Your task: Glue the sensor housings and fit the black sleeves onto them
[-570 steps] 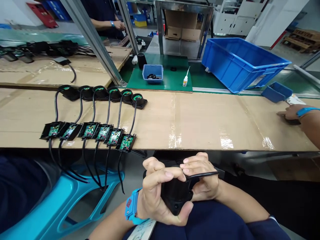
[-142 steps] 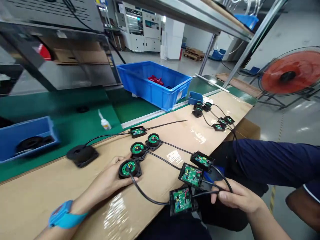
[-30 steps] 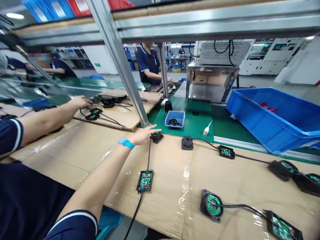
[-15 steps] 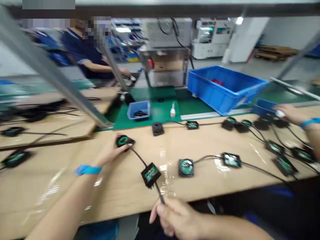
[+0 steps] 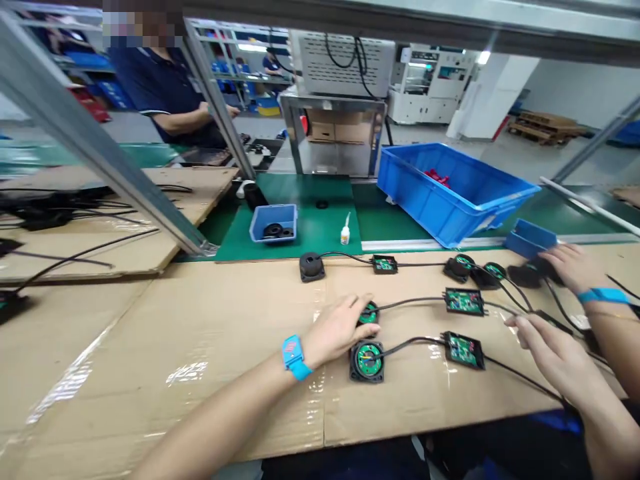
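My left hand (image 5: 343,327) curls over a black square housing with a round green circuit board (image 5: 369,312), pressing it to the cardboard. From it a black cable runs right to a small black box with a green board (image 5: 465,301). My right hand (image 5: 550,343) is beside the cable (image 5: 500,307) leaving that box, fingers stretched out at the cable. Just nearer to me lies a matching round-board housing (image 5: 367,360), cabled to another boxed board (image 5: 464,350). Farther back sits a black housing (image 5: 312,267), cabled to a third box (image 5: 385,265).
A co-worker's hand (image 5: 570,267) with a blue wristband reaches in from the right, by a small blue bin (image 5: 531,238). Behind stand a large blue crate (image 5: 425,200), a small blue tray (image 5: 257,230) and a little bottle (image 5: 345,233). A metal post (image 5: 125,153) slants at left.
Both my hands have moved right, and the cabled assembly has come down onto the cardboard behind the matching one. My right hand's fingers have loosened from the cable. The view has turned slightly.
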`<state>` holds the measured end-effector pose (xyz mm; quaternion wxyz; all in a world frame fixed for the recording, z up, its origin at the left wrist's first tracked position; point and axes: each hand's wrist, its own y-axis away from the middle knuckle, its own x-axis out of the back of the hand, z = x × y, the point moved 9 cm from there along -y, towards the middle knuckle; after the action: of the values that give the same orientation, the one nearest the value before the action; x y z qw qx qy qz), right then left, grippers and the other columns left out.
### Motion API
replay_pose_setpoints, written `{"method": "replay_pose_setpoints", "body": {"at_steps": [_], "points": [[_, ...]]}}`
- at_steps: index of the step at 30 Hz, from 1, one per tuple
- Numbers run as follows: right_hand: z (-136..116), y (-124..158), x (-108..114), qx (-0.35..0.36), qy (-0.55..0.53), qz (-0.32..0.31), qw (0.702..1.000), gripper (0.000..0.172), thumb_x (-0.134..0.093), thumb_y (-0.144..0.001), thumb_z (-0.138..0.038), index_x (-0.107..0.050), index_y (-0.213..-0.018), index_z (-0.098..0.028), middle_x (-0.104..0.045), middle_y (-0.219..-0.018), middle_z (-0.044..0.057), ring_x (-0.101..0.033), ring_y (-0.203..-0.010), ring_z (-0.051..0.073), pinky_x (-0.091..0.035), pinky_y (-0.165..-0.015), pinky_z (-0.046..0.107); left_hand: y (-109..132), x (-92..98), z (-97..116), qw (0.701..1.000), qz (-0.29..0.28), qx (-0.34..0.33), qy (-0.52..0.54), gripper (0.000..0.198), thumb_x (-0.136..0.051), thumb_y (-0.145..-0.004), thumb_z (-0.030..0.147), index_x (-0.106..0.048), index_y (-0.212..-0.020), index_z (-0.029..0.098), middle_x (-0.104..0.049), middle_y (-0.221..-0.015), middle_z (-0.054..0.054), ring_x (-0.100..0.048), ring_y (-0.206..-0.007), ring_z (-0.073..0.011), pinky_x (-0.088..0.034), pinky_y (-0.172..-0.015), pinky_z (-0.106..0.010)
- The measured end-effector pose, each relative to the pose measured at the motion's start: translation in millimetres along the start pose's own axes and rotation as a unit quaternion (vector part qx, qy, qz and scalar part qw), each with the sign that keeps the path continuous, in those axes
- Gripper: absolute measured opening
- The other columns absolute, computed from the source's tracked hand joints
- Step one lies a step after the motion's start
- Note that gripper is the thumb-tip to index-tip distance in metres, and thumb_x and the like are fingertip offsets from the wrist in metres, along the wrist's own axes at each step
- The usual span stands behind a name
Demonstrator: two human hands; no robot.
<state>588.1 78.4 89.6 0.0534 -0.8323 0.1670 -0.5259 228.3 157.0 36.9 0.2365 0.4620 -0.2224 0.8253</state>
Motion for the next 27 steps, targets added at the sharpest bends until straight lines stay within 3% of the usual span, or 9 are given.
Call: {"method": "replay_pose_setpoints", "body": {"at_steps": [2, 5, 8, 10, 12, 14, 18, 23, 27], "points": [[5.5, -11.7, -4.7, 0.018, 0.083, -0.002, 0.996, 0.053, -0.046, -0.091, -0.071, -0.070, -0.101, -0.025, -0.074, -0.098, 0.020, -0.070, -0.087, 0.039, -0.054, -0.081, 0.055, -1.8, 22.1, -14.0, 1.000, 0.020, 0.004, -0.014, 0.044, -0.059, -0.101, 0.046, -0.058, -0.137, 0.021, -0.067, -0.129, -0.010, -0.067, -0.113, -0.0226, -0.057, -0.099, -0.045], [-12.5, -31.2, -22.2, 0.036, 0.081, -0.031, 0.996, 0.054, -0.053, -0.086, -0.072, -0.070, -0.112, -0.028, -0.073, -0.116, 0.018, -0.071, -0.097, 0.039, -0.056, -0.081, 0.054, -2.5, 89.1, -79.2, 0.988, 0.096, 0.097, -0.078, 0.035, -0.045, -0.106, 0.035, -0.059, -0.135, 0.020, -0.067, -0.133, -0.011, -0.063, -0.123, -0.0239, -0.050, -0.108, -0.045], [-63.8, -60.1, -54.1, 0.067, -0.008, -0.090, 0.994, 0.046, -0.057, -0.089, -0.068, -0.072, -0.111, -0.031, -0.074, -0.116, 0.010, -0.072, -0.099, 0.032, -0.057, -0.074, 0.044, -7.2, 159.4, -155.7, 0.957, 0.135, 0.202, -0.156, 0.034, -0.041, -0.107, 0.032, -0.063, -0.128, 0.017, -0.067, -0.130, -0.015, -0.061, -0.124, -0.0296, -0.047, -0.109, -0.053], [-110.9, -85.2, -81.4, 0.114, -0.067, -0.121, 0.984, 0.048, -0.058, -0.089, -0.068, -0.073, -0.109, -0.027, -0.075, -0.112, 0.010, -0.071, -0.102, 0.031, -0.057, -0.083, 0.044, -19.8, 184.8, -194.5, 0.945, 0.112, 0.241, -0.192, 0.029, -0.052, -0.104, 0.034, -0.065, -0.121, 0.015, -0.068, -0.124, -0.013, -0.062, -0.121, -0.0289, -0.049, -0.107, -0.054], [-153.2, -111.6, -119.6, 0.146, -0.116, -0.180, 0.966, 0.048, -0.060, -0.089, -0.064, -0.073, -0.111, -0.023, -0.076, -0.108, 0.010, -0.071, -0.100, 0.028, -0.055, -0.092, 0.045, -38.3, 190.3, -220.4, 0.940, 0.070, 0.257, -0.215, 0.032, -0.062, -0.099, 0.039, -0.065, -0.121, 0.015, -0.067, -0.125, -0.011, -0.063, -0.119, -0.0269, -0.051, -0.105, -0.053], [-183.0, -138.6, -157.9, 0.153, -0.148, -0.218, 0.953, 0.050, -0.063, -0.085, -0.061, -0.072, -0.113, -0.020, -0.075, -0.105, 0.011, -0.070, -0.093, 0.026, -0.056, -0.086, 0.041, -57.7, 181.6, -235.1, 0.941, 0.018, 0.254, -0.224, 0.038, -0.066, -0.097, 0.041, -0.063, -0.125, 0.016, -0.064, -0.130, -0.010, -0.064, -0.118, -0.0258, -0.054, -0.102, -0.051], [-212.4, -181.5, -217.6, 0.145, -0.165, -0.221, 0.950, 0.065, -0.071, -0.075, -0.061, -0.067, -0.123, -0.018, -0.074, -0.112, 0.012, -0.071, -0.086, 0.023, -0.057, -0.081, 0.038, -83.2, 156.2, -243.0, 0.948, -0.084, 0.218, -0.216, 0.040, -0.065, -0.098, 0.040, -0.061, -0.130, 0.018, -0.063, -0.132, -0.011, -0.065, -0.115, -0.0249, -0.057, -0.097, -0.048], [-231.3, -204.9, -258.3, 0.137, -0.186, -0.213, 0.949, 0.078, -0.070, -0.065, -0.072, -0.070, -0.119, -0.016, -0.076, -0.108, 0.018, -0.072, -0.074, 0.027, -0.058, -0.071, 0.043, -89.3, 146.0, -248.3, 0.946, -0.142, 0.188, -0.223, 0.037, -0.065, -0.098, 0.039, -0.062, -0.129, 0.019, -0.063, -0.132, -0.011, -0.065, -0.114, -0.0240, -0.058, -0.097, -0.047], [-242.6, -210.9, -271.0, 0.160, -0.203, -0.233, 0.937, 0.065, -0.068, -0.065, -0.077, -0.078, -0.099, -0.023, -0.079, -0.098, 0.015, -0.074, -0.073, 0.033, -0.056, -0.063, 0.043, -91.3, 142.4, -253.9, 0.944, -0.145, 0.184, -0.232, 0.037, -0.065, -0.098, 0.039, -0.062, -0.128, 0.018, -0.063, -0.131, -0.010, -0.065, -0.114, -0.0243, -0.058, -0.097, -0.047]]}}
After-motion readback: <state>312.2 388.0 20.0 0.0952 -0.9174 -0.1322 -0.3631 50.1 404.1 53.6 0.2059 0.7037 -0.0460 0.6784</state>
